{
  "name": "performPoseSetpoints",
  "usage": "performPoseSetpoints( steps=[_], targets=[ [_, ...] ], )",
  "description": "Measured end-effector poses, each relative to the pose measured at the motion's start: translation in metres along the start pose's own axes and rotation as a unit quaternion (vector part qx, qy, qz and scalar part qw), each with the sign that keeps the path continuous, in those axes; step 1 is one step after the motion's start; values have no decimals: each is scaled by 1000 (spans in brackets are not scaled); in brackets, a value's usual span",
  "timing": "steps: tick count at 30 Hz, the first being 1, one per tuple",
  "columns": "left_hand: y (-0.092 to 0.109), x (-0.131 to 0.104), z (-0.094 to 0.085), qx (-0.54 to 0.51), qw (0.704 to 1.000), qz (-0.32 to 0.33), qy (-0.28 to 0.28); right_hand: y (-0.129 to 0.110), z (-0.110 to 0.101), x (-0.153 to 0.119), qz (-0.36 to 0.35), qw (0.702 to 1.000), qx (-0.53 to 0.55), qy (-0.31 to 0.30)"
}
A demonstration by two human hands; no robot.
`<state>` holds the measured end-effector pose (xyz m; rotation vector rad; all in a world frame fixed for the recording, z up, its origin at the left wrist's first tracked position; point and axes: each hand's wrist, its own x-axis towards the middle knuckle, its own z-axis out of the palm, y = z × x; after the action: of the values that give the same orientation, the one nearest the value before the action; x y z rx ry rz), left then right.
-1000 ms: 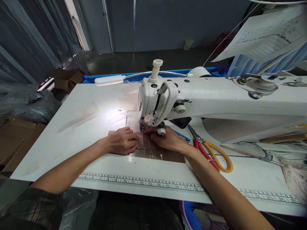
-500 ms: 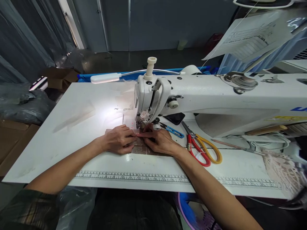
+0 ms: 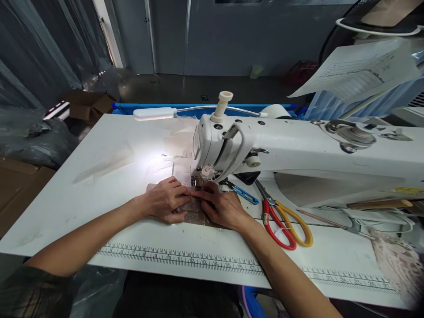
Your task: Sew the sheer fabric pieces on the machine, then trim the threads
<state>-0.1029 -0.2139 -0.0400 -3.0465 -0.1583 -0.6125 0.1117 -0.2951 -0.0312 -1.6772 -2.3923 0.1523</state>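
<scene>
A white sewing machine [image 3: 298, 145] stands on a white table [image 3: 99, 185]. Under its needle lies a clear plastic piece with small pink marks [image 3: 185, 180]. My left hand [image 3: 164, 201] lies flat on that piece, just left of the presser foot. My right hand [image 3: 221, 206] presses on it from the right, with the index finger stretched toward the needle. The fingertips of both hands nearly meet in front of the foot. A brownish patch under the piece shows between the hands.
Red- and yellow-handled scissors [image 3: 285, 221] and blue thread snips [image 3: 245, 194] lie right of my right hand. A gooseneck lamp [image 3: 154, 113] lights the needle area. A printed ruler [image 3: 185, 258] runs along the table's front edge. Paper sheets hang at upper right.
Both hands have stayed on the plastic piece at the needle, with the right hand's fingers drawn slightly nearer the foot. The view has shifted a little.
</scene>
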Motion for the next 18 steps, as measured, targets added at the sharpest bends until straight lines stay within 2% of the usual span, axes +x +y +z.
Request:
performPoseSetpoints(
  steps=[6,11,18],
  targets=[
    [-3,0,1,5,1000,-21,-22,0,6,1,15,999,-46,8],
    [-3,2,-5,7,999,-36,-33,0,7,-1,-9,999,-33,13],
    [-7,3,-6,-7,998,-51,-31,-2,8,-1,-4,998,-52,29]
  ],
)
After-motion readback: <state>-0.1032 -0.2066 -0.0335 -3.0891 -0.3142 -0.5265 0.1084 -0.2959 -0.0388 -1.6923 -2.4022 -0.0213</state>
